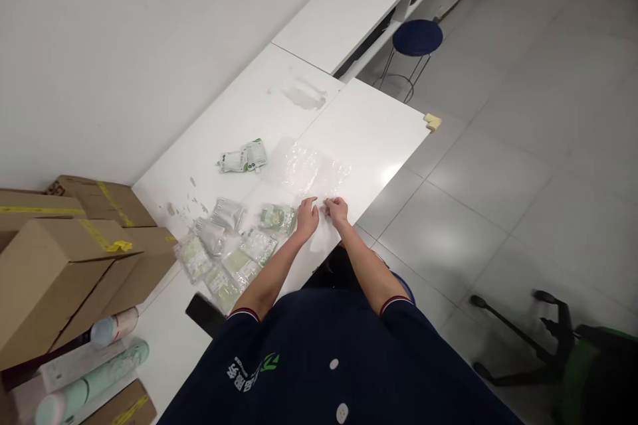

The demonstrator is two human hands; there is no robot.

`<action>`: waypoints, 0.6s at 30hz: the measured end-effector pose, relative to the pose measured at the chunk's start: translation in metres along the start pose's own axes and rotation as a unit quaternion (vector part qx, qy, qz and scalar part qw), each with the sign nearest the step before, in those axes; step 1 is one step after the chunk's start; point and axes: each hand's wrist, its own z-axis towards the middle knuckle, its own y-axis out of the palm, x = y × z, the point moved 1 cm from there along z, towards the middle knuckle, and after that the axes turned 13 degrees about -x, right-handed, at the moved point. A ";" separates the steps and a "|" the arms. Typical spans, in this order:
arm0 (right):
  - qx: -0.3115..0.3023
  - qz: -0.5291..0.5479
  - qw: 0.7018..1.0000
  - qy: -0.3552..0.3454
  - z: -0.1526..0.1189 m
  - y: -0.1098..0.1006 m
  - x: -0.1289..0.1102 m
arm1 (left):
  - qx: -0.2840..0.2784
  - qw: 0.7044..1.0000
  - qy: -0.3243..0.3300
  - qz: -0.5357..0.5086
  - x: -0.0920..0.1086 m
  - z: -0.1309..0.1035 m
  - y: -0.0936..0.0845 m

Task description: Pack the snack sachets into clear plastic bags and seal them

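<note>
A thin clear plastic bag lies flat and wrinkled on the white table, just beyond my hands. My right hand is closed in a pinch at the near edge of this bag. Beside it, my left hand has its fingers loosely bent and apart, resting at the same edge with nothing visible in it. Left of that hand sits a green-printed packet in clear wrap. Several more wrapped packets lie in a loose group by my left forearm. Two white-and-green spouted pouches lie farther back.
Cardboard boxes with yellow tape are stacked at the left, near a mint-green bottle. A black phone lies by my left elbow. Yellow padding covers the table corner. A blue stool and a wheeled chair stand on the floor.
</note>
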 end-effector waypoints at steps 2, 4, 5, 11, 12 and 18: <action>-0.100 -0.039 0.994 0.000 -0.003 -0.014 -0.005 | -0.017 0.997 0.026 0.072 0.002 0.007 0.003; -0.194 -0.076 0.978 0.003 -0.012 -0.041 -0.002 | -0.050 0.989 0.045 0.134 0.001 0.013 0.008; -0.215 -0.080 0.973 0.006 -0.018 -0.060 0.004 | -0.070 0.983 0.051 0.160 0.000 0.015 0.012; 0.097 -0.048 0.994 -0.035 -0.030 -0.200 0.092 | -0.099 0.969 0.047 0.221 -0.016 0.009 0.038; 0.107 -0.067 0.992 -0.015 -0.023 -0.216 0.111 | -0.083 0.971 0.052 0.217 -0.020 0.009 0.042; 0.066 -0.235 0.963 0.115 0.062 -0.251 0.205 | -0.044 0.957 0.089 0.272 -0.037 0.017 0.055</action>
